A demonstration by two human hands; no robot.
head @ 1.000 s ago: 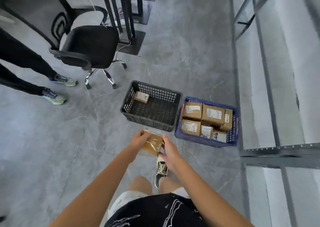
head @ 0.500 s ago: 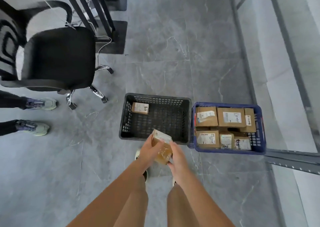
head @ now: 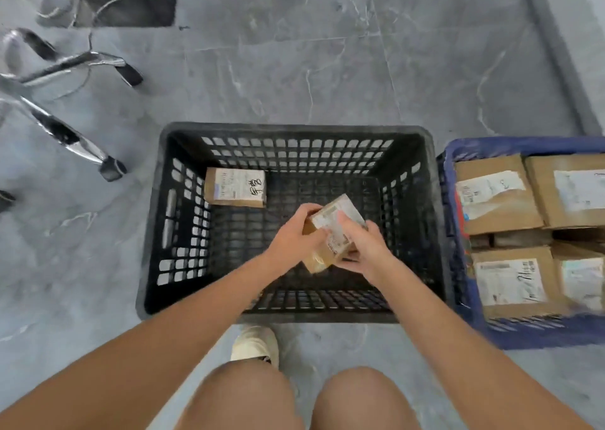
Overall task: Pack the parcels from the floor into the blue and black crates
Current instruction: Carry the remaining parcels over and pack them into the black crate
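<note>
Floor: grey marbled tile with pale veins and thin grout lines; a darker grey strip runs diagonally along the upper right. At upper left, a dark base plate with a loose pale cable across it. At left, chrome chair legs on black castors; three castors show.

Crates: two, set side by side on the floor, walls touching or nearly so. Black crate, lattice walls and lattice bottom, directly ahead of me. Blue crate, to its right, cut off by the frame edge.

Parcels in the black crate: one resting parcel, flat on the bottom in the far left corner, brown card with a white label and black handwriting.

Parcels in the blue crate: at least four brown boxes with white labels face up, packed tight, with further ones between them that I cannot count.

Held parcel: one. Small brown box wrapped in glossy clear tape, white printed label on its upper face, tilted, one corner pointing down. It sits above the middle of the black crate, within the rim's outline, clear of the bottom.

My left hand: fingers curled round the parcel's left side. My right hand: thumb across the label, fingers wrapped under the right side. Both grip it together.

Also noted: my two bare knees at the bottom edge and one pale shoe on the tile just in front of the black crate.
</note>
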